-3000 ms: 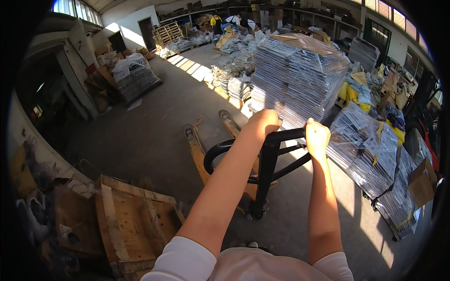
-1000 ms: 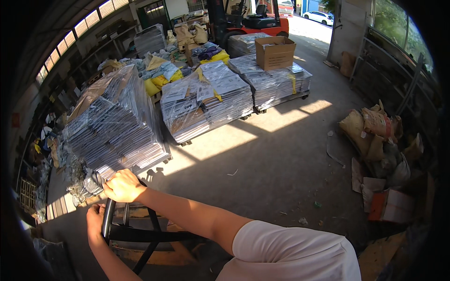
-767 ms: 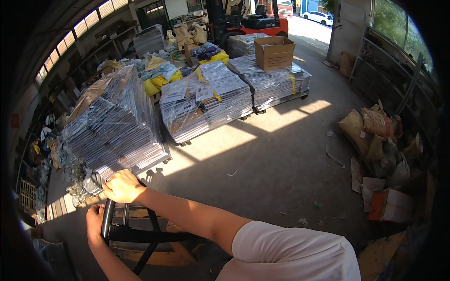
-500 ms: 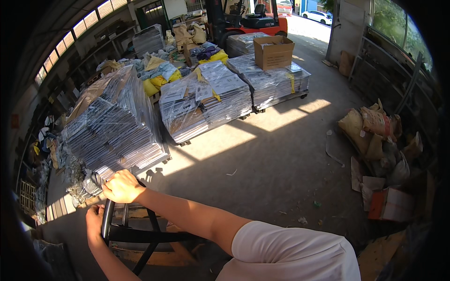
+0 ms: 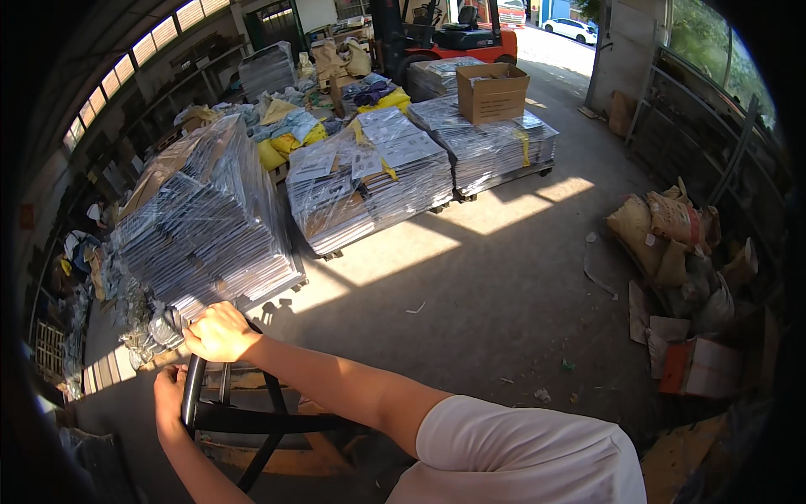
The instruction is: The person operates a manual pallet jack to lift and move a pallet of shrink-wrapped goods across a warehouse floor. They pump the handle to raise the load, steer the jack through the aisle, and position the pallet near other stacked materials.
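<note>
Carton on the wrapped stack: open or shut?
Open: the carton has no flaps closed over its top, and something pale shows inside.

Black handle gripped near wrapped stack

The right hand wrapped the handle's top end; the left hand lay lower against it, its fingers hard to make out in shade. To the right of the stack, an open cardboard box sat on another film-covered load. Behind stood a red forklift.
</note>
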Demonstrator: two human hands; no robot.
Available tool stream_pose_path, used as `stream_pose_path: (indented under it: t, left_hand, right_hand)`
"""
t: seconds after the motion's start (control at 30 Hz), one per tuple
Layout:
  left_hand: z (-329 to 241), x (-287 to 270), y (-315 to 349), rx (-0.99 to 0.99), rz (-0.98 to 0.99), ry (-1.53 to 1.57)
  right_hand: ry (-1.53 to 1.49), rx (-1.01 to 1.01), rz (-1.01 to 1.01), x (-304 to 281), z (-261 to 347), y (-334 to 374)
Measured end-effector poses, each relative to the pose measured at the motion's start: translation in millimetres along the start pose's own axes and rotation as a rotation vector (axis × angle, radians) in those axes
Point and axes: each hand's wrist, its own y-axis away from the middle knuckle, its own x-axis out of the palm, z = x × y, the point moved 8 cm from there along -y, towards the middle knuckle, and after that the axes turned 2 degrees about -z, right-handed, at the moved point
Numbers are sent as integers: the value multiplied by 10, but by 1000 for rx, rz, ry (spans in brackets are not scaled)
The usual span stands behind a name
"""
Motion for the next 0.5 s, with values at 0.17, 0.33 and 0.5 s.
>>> stream_pose_path:
  t: [0.17, 0.33, 0.5]
  left_hand:
    - [25, -11, -5, 45, -5, 0]
    - [21, 19, 28, 5, 18, 29]
    - [-292, -34, 107, 49, -42, -19]
  right_hand:
    - [2, 6, 15, -30, 33, -10]
    - [24, -14, -10, -13, 42, 6]
    - [-29, 15, -18, -83, 6, -6]
